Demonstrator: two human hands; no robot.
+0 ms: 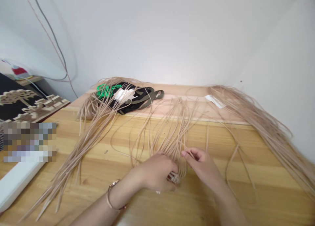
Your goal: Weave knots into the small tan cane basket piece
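My left hand (155,173) is shut on a small woven piece of tan strips (174,178), which it mostly hides. A rose-gold bracelet (110,195) circles that wrist. My right hand (199,163) pinches thin strands from the loose bundle of flat tan strips (172,134) that fans out from the woven piece across the wooden table (137,206). Another long bundle of strips (81,154) lies to the left, and a third (265,131) trails along the right wall.
At the back of the table lie a black bag (133,101) with olive straps, a green cord (105,91) and white paper (215,101). A white board (17,183) sits at the left edge, beside a pixelated patch (29,142). White walls bound the back and right.
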